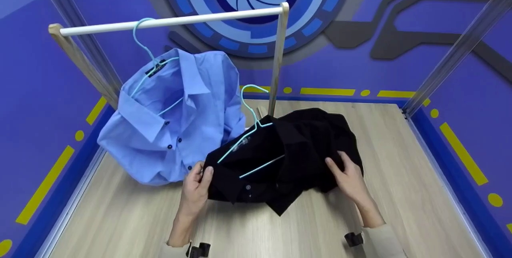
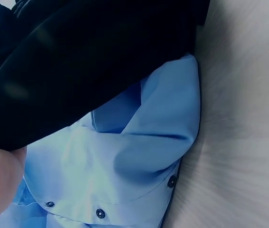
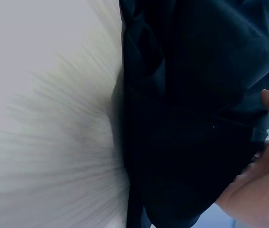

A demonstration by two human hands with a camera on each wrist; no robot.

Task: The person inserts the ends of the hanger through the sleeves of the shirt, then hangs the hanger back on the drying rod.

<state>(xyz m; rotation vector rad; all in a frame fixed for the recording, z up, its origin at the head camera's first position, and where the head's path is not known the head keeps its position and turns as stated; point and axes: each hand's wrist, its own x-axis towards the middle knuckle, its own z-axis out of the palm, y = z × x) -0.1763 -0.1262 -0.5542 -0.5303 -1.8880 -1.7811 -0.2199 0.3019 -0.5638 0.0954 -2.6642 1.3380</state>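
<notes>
A black shirt (image 1: 308, 142) lies bunched over the wooden surface, with a light-blue hanger (image 1: 253, 114) inside its collar. The hanger's hook stands free of the rail. My left hand (image 1: 196, 188) pinches the shirt's left shoulder edge between thumb and fingers; in the left wrist view, part of that hand (image 2: 1, 180) shows beneath the black cloth (image 2: 91, 61). At the shirt's right side, my right hand (image 1: 352, 180) touches the fabric with thumb and forefinger spread apart. The right wrist view shows its other fingers (image 3: 251, 178) partly hidden behind the cloth.
A blue shirt (image 1: 216, 90) on another light-blue hanger (image 1: 143, 44) hangs from the white rail (image 1: 176, 21) of a wooden-legged rack, left of the black one. Blue-purple panels (image 1: 344, 70) enclose the wooden surface (image 1: 400, 170) at the back and sides.
</notes>
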